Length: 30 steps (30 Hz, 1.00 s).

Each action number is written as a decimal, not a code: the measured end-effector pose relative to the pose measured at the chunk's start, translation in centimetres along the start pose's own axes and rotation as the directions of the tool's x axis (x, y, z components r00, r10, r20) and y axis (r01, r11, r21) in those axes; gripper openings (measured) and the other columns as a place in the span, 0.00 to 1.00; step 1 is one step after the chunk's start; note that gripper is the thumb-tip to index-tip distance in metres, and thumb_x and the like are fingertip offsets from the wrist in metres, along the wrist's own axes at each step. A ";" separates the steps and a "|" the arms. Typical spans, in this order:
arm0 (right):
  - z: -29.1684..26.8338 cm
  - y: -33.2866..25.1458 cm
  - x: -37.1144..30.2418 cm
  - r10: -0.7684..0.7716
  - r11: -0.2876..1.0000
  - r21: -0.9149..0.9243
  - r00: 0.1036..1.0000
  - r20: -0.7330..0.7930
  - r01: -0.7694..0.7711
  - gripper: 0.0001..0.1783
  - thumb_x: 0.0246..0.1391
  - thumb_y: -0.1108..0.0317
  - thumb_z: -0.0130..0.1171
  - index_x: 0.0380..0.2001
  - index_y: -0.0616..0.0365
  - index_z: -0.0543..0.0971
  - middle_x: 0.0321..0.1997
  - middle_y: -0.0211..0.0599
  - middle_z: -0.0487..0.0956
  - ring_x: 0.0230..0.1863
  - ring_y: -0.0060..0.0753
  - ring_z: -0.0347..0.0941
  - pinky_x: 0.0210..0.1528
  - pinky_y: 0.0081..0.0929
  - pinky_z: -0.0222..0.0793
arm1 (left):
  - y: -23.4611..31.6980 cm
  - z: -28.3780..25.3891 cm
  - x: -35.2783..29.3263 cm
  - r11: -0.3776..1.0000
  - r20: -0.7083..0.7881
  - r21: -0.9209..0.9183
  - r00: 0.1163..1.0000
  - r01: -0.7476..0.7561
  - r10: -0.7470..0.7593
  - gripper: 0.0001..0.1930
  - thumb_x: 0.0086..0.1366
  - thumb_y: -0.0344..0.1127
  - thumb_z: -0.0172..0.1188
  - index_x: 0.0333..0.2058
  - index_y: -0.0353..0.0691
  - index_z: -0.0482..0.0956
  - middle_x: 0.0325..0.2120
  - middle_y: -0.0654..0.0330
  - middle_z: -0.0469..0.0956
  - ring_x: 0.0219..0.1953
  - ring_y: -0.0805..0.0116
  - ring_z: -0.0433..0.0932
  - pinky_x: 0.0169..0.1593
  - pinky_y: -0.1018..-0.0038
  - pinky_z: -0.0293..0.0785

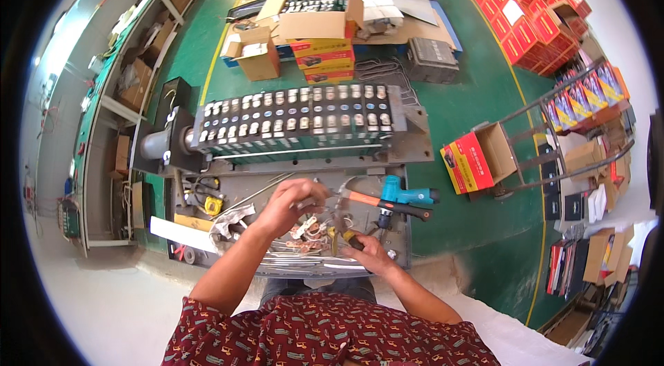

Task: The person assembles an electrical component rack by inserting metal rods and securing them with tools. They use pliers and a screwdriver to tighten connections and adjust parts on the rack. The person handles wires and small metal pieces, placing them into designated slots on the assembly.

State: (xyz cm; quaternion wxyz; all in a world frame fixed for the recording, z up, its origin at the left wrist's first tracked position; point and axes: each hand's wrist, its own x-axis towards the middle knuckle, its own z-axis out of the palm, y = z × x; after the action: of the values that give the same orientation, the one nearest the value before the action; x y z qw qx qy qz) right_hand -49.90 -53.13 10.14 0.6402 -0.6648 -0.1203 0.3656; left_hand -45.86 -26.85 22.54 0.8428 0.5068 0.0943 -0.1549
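My left hand [294,205] is raised over the metal work tray, its fingers curled and smeared by motion. Whether anything is between them I cannot tell. My right hand [372,254], lower and to the right, is closed around a tool with a dark and yellow handle [354,241]. The tool's other end is blurred. Just beyond it, a claw hammer [387,205] with an orange and black handle lies next to a teal power drill [408,193]. Copper-coloured scraps and cords [308,236] lie between my hands, with thin metal rods [304,260] along the near side.
Past the tray, a long block of battery cells [297,117] sits clamped in a metal press [408,127]. A yellow tape measure [213,205] lies at left. Cartons [321,23] stand behind; a red and yellow box [470,162] is on the floor at right beside a hand cart [553,151].
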 end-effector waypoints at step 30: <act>25.3 -9.7 17.2 0.265 0.959 0.117 0.963 -0.046 -0.259 0.32 0.50 0.69 0.53 0.60 0.66 0.71 0.61 0.49 0.73 0.64 0.40 0.66 0.67 0.32 0.55 | -3.9 -27.7 -15.8 0.994 -0.474 -0.098 0.881 -0.049 -0.003 0.23 0.69 0.34 0.52 0.60 0.32 0.67 0.28 0.62 0.74 0.22 0.79 0.68 0.22 0.80 0.66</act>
State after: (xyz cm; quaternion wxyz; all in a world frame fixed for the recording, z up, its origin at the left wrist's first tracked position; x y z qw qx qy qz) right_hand -50.97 -21.55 15.78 0.6253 -0.6494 0.0087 0.4327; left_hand -62.05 -1.45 11.31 0.8220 0.4846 0.2990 -0.0113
